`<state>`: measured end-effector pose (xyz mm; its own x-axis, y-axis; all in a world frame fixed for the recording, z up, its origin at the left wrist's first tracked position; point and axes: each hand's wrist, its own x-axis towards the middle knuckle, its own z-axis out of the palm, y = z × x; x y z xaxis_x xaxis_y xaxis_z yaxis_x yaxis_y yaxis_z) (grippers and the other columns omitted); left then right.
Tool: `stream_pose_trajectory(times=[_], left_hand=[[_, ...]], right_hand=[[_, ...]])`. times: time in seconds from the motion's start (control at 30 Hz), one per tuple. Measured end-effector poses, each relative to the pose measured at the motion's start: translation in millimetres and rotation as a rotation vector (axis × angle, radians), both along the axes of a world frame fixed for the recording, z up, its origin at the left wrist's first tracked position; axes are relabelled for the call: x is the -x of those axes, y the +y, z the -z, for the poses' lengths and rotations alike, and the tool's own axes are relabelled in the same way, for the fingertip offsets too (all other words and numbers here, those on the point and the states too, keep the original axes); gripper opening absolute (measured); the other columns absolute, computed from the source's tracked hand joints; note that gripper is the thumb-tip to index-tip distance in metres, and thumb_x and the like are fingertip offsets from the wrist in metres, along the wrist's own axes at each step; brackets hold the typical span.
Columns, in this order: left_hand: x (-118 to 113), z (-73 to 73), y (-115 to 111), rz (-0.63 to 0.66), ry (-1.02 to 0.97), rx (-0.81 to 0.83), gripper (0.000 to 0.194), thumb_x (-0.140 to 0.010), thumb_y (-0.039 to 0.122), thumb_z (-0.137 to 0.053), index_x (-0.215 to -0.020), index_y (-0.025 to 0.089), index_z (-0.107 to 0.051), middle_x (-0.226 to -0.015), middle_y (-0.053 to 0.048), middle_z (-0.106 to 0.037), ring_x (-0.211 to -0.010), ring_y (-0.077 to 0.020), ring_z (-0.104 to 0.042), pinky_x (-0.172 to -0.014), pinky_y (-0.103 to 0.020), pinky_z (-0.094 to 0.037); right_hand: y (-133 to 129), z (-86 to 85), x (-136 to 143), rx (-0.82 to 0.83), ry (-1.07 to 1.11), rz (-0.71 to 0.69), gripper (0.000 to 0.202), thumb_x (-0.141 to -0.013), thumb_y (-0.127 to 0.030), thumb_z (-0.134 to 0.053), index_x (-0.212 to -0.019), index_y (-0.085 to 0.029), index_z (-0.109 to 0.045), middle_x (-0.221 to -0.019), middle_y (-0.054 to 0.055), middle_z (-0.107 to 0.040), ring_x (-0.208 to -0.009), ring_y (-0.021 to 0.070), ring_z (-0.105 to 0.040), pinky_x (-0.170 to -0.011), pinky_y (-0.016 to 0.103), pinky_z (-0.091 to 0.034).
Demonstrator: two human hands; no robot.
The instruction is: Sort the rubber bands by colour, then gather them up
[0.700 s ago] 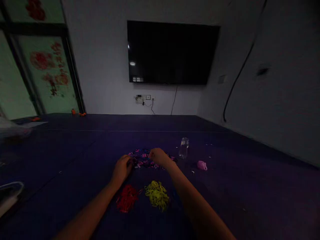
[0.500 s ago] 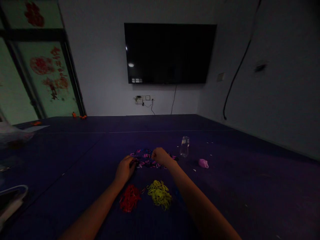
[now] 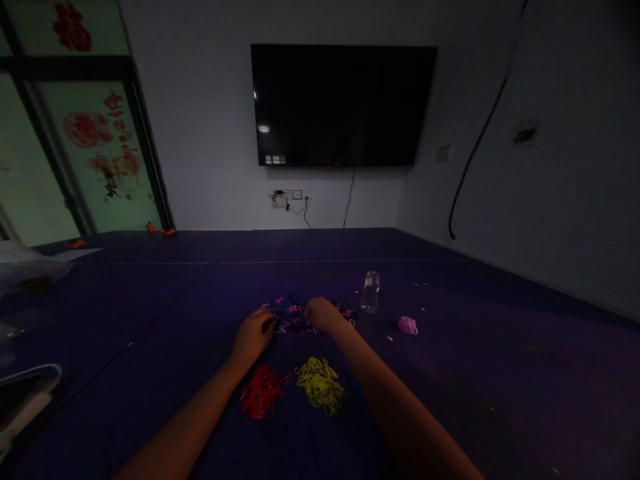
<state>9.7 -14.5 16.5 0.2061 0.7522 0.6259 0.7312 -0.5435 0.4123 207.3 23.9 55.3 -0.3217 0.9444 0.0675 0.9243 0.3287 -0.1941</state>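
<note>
A spread-out heap of small pink, blue and dark loops (image 3: 293, 310), looking like rubber bands, lies on the dark purple surface. At its left edge rests my left hand (image 3: 253, 335), thumb and fingers curled together; what they hold, if anything, is too dark to see. My right hand (image 3: 323, 313) reaches into the heap's right part with fingertips pinched and mostly hidden behind the hand. Nearer to me sit a pile of red bands (image 3: 262, 392) and a pile of yellow bands (image 3: 320, 385). Some blue bands (image 3: 356, 388) show beside my right forearm, which partly covers them.
Right of the heap stands a clear bottle (image 3: 371, 292), with a small pink object (image 3: 408, 325) near it. At the left edge are a plastic bag (image 3: 30, 263) and a dark flat device with a white cable (image 3: 30, 407). A television (image 3: 343, 107) hangs on the far wall.
The view has shifted slightly. Both hands stay at the heap in nearly the same places, fingers still closed, and the piles look unchanged.
</note>
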Motion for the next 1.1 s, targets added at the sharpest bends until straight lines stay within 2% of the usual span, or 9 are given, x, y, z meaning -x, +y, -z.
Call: stream_pose_trajectory(times=[0.37, 0.6, 0.77, 0.93, 1.03, 1.1], left_hand=[[0, 1.2, 1, 0.000, 0.033, -0.008, 0.016, -0.082, 0.016, -0.051, -0.074, 0.018, -0.064, -0.078, -0.004, -0.064, -0.076, -0.0182, -0.061, -0.068, -0.028, -0.046], [-1, -0.8, -1, 0.003, 0.054, 0.013, 0.018, -0.083, 0.016, -0.049, -0.074, 0.018, -0.064, -0.076, -0.004, -0.063, -0.077, -0.0187, -0.061, -0.068, -0.028, -0.046], [-2, 0.5, -1, 0.003, 0.040, 0.019, 0.017, -0.084, 0.023, -0.050, -0.079, 0.018, -0.065, -0.079, -0.006, -0.064, -0.075, -0.0187, -0.061, -0.067, -0.028, -0.047], [-3, 0.7, -1, 0.104, 0.009, 0.014, 0.020, -0.086, 0.030, -0.050, -0.094, 0.018, -0.065, -0.090, -0.007, -0.066, -0.083, -0.0196, -0.062, -0.073, -0.029, -0.049], [-3, -0.5, -2, 0.186, 0.037, -0.010, 0.025, -0.088, 0.028, -0.048, -0.108, 0.021, -0.061, -0.102, -0.008, -0.066, -0.095, -0.0205, -0.060, -0.082, -0.031, -0.047], [-2, -0.4, -2, 0.216, 0.061, -0.017, 0.026, -0.088, 0.025, -0.047, -0.110, 0.021, -0.060, -0.103, -0.008, -0.066, -0.096, -0.0202, -0.060, -0.084, -0.032, -0.047]], right_hand=[[-12, -6.7, 3, 0.007, -0.064, 0.032, 0.027, -0.071, -0.006, -0.053, -0.090, -0.012, -0.071, -0.094, 0.014, -0.070, -0.089, 0.0223, -0.065, -0.072, 0.024, -0.046], [-6, -3.0, 5, 0.008, -0.028, 0.018, 0.020, -0.073, -0.012, -0.055, -0.082, -0.015, -0.072, -0.085, 0.010, -0.071, -0.083, 0.0183, -0.065, -0.069, 0.020, -0.044], [-5, -7.3, 7, -0.017, 0.058, -0.022, 0.020, -0.076, -0.016, -0.054, -0.085, -0.017, -0.071, -0.089, 0.007, -0.071, -0.083, 0.0152, -0.064, -0.065, 0.017, -0.042], [-8, -9.1, 16, 0.016, 0.201, -0.129, 0.018, -0.074, -0.014, -0.055, -0.079, -0.015, -0.072, -0.078, 0.004, -0.071, -0.075, 0.0139, -0.063, -0.062, 0.017, -0.041], [-10, -6.0, 25, 0.050, 0.257, -0.223, 0.019, -0.074, -0.013, -0.053, -0.076, -0.015, -0.072, -0.076, 0.003, -0.071, -0.071, 0.0130, -0.062, -0.060, 0.017, -0.041], [-13, -3.0, 30, 0.054, 0.289, -0.239, 0.019, -0.074, -0.012, -0.052, -0.076, -0.015, -0.071, -0.077, 0.003, -0.071, -0.071, 0.0126, -0.061, -0.061, 0.018, -0.041]])
